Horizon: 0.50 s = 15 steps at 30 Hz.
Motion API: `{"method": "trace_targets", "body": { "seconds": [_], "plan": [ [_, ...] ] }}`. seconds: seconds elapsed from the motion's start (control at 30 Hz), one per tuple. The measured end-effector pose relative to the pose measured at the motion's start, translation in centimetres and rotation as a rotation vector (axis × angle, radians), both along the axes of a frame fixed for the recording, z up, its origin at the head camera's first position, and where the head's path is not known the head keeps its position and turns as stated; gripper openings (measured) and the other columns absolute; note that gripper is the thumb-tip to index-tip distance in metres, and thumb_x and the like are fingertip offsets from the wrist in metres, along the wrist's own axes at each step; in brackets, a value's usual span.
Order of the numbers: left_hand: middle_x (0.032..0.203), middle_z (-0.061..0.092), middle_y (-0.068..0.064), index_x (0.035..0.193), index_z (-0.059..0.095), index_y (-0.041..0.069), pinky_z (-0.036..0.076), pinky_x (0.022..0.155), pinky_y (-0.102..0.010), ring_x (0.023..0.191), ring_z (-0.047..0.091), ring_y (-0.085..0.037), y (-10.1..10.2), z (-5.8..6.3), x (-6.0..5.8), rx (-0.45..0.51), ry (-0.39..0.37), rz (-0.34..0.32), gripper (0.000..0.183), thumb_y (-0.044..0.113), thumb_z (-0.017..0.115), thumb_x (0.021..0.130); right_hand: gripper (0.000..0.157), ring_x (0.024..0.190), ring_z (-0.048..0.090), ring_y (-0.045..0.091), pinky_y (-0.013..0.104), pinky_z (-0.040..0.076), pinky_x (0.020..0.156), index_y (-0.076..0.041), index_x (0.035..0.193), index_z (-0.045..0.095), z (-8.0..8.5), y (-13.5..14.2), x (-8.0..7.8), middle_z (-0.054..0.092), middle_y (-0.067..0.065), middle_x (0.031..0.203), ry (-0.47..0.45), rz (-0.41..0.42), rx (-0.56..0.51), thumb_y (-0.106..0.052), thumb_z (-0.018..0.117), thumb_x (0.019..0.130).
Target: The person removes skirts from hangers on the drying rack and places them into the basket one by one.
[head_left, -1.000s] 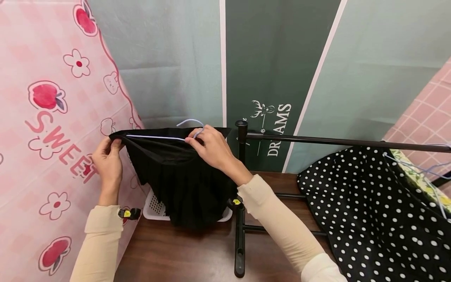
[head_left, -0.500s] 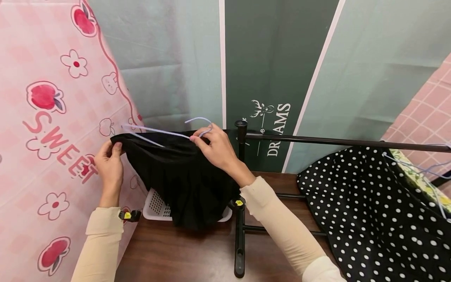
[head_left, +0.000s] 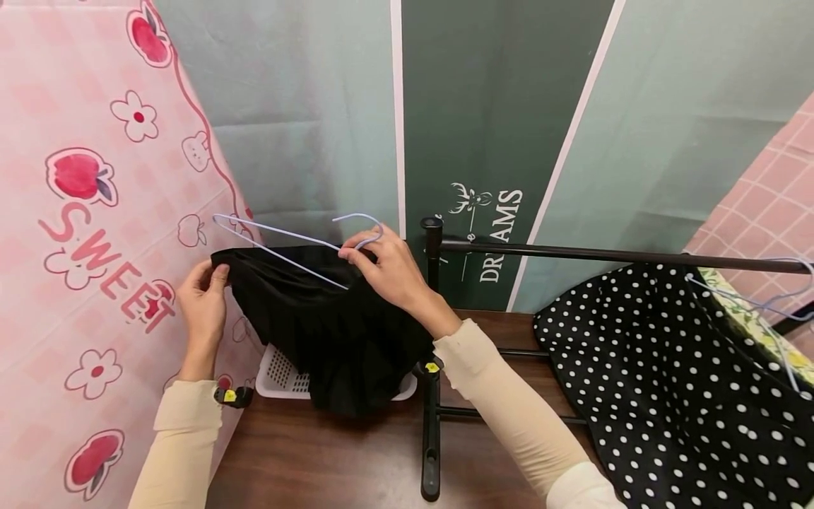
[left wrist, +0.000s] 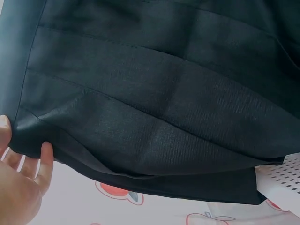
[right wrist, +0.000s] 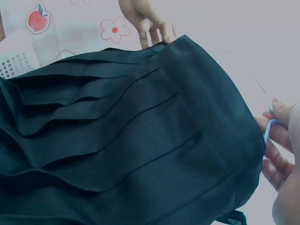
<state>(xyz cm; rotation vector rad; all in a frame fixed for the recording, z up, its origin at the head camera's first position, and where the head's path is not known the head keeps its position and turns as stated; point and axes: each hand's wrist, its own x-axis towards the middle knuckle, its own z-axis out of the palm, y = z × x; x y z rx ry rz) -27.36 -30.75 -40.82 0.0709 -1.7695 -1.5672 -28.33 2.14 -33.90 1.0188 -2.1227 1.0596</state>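
Observation:
A black pleated skirt (head_left: 305, 318) hangs from its waistband over the basket. My left hand (head_left: 203, 300) pinches the waistband's left end between thumb and fingers; the left wrist view shows the pleats (left wrist: 154, 112) beyond that hand. In my right hand (head_left: 391, 272) is a pale lilac wire hanger (head_left: 280, 232), gripped just below its hook. The hanger's left corner sticks up out of the waist opening, apart from the cloth, while its right part is hidden by the skirt and hand. In the right wrist view the fingers lie by the waistband (right wrist: 201, 79) and the hanger wire (right wrist: 268, 129).
A white perforated basket (head_left: 280, 378) stands on the brown wooden surface (head_left: 318, 459) below the skirt. To its right is a black clothes rack (head_left: 572, 252), holding a white-dotted black garment (head_left: 649, 353) and another lilac hanger (head_left: 782, 304). Pink printed cloth (head_left: 95, 283) borders the left.
The hanger's left arm has come up and out of the waistband. My left hand has moved slightly right and down with the skirt's edge, leaving the waist opening slacker.

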Motion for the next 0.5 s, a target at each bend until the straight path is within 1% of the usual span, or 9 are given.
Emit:
{"method": "trace_targets", "body": {
  "seconds": [0.1,0.2,0.3,0.43,0.5],
  "plan": [
    [0.081,0.067,0.023,0.118,0.071,-0.012,0.052,0.077,-0.011,0.075,0.062,0.003,0.0,-0.3,-0.2,-0.036,-0.034,-0.008,0.024,0.007,0.069,0.103,0.012,0.087,0.059,0.019,0.035,0.047,0.084,-0.008,0.105,0.082,0.2,-0.1,0.1,0.080,0.002,0.098,0.037,0.021,-0.006,-0.016,0.073,0.102],
    [0.082,0.066,0.024,0.118,0.071,-0.010,0.050,0.076,-0.009,0.076,0.060,0.004,0.1,-0.6,-0.2,-0.055,-0.074,-0.024,0.022,0.006,0.069,0.104,0.012,0.086,0.059,0.018,0.035,0.046,0.085,-0.008,0.105,0.082,0.5,-0.3,0.3,0.081,0.002,0.100,0.049,0.040,-0.022,-0.014,0.073,0.101],
    [0.082,0.065,0.024,0.119,0.071,-0.009,0.050,0.075,-0.008,0.076,0.059,0.004,0.2,-0.9,-0.1,-0.069,-0.105,-0.042,0.022,0.006,0.069,0.103,0.012,0.084,0.057,0.018,0.033,0.045,0.081,-0.009,0.106,0.082,0.7,-0.4,0.5,0.081,0.002,0.100,0.044,0.051,-0.038,-0.014,0.074,0.101],
    [0.082,0.066,0.024,0.119,0.071,-0.009,0.051,0.075,-0.008,0.076,0.060,0.003,0.4,-1.2,0.0,-0.070,-0.124,-0.069,0.024,0.008,0.071,0.103,0.012,0.083,0.056,0.016,0.031,0.044,0.076,-0.009,0.107,0.082,0.9,-0.7,0.9,0.080,0.001,0.098,0.032,0.059,-0.048,-0.015,0.074,0.101],
    [0.084,0.068,0.025,0.120,0.072,-0.008,0.051,0.075,-0.008,0.077,0.061,0.003,0.6,-1.3,0.2,-0.073,-0.132,-0.079,0.024,0.008,0.072,0.102,0.011,0.082,0.055,0.015,0.029,0.045,0.075,-0.009,0.106,0.082,0.9,-0.7,1.0,0.079,0.001,0.098,0.029,0.060,-0.049,-0.015,0.074,0.101]
  ]
}}
